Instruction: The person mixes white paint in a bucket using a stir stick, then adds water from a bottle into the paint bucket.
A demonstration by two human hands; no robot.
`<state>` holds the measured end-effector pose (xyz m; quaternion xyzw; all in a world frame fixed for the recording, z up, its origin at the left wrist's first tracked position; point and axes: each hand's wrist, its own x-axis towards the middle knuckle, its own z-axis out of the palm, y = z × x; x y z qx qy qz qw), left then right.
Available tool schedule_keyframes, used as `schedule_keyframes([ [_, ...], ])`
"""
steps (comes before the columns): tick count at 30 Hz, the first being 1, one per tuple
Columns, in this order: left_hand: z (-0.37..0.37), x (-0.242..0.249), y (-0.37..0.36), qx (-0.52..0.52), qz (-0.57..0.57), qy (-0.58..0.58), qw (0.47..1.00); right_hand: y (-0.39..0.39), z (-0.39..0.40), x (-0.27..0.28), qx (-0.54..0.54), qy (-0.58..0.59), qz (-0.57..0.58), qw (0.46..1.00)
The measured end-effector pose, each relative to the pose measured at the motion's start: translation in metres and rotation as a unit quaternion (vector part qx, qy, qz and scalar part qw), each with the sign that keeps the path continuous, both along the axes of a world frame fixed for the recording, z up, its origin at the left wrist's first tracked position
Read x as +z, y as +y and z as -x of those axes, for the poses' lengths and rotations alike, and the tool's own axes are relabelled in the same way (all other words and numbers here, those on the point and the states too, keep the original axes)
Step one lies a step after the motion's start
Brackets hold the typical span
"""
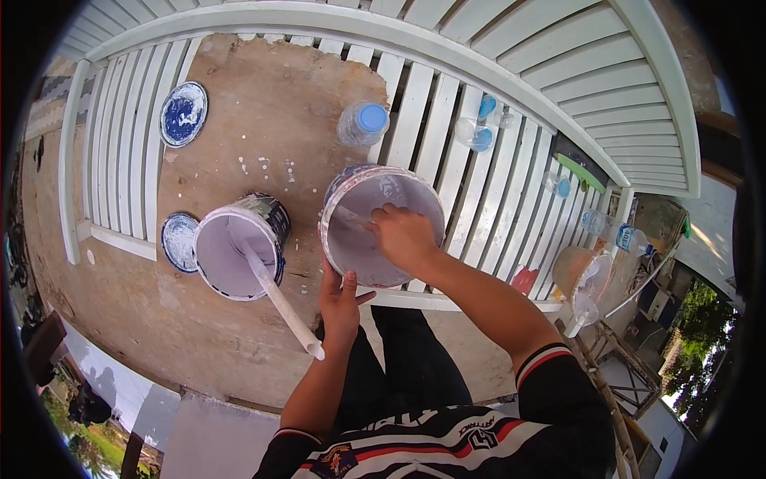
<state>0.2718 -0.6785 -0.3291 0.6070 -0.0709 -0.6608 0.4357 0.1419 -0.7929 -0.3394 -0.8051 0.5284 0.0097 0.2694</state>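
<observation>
A large paint bucket (pixel 325 231) stands at the board's right edge, its inside coated pale lilac. My left hand (pixel 341 303) is against its near outer side, thumb and fingers spread along the wall just below the rim. Reaching over the rim, my right hand (pixel 405 238) is closed inside the bucket on a short, pale, paint-smeared tool (pixel 353 219); its kind I cannot tell. To the left stands a smaller paint bucket (pixel 209 275) with pale paint inside. A long white pipe (pixel 281 305) leans out of it toward me.
Two blue-and-white paint lids (pixel 183 114) (pixel 180 242) lie on the left of the paint-spotted board (pixel 239 96). A clear jar with a blue cap (pixel 372 117) stands behind the large bucket. Bottles (pixel 630 238) and a plastic tub (pixel 570 267) sit rightward on the white slatted bench (pixel 499 191).
</observation>
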Motion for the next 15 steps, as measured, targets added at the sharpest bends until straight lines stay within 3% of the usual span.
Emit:
schedule_keyframes([
  [2,0.000,0.000,0.000,-0.003,-0.005,0.000,1.000,-0.005,-0.002,0.000,-0.035,0.015,0.048,0.998],
  [5,0.000,0.002,-0.001,-0.003,-0.008,-0.001,1.000,-0.006,0.004,0.010,0.017,0.118,0.065,0.991],
  [8,0.000,0.003,-0.001,0.004,-0.008,0.001,1.000,-0.005,0.006,0.019,0.154,0.172,-0.010,0.973],
  [11,0.001,0.000,0.001,0.012,0.001,0.005,1.000,-0.004,0.005,0.010,0.144,0.067,-0.095,0.983],
  [15,0.001,-0.004,0.003,0.003,0.010,-0.004,1.000,-0.006,-0.002,-0.008,0.066,0.011,-0.108,0.992],
])
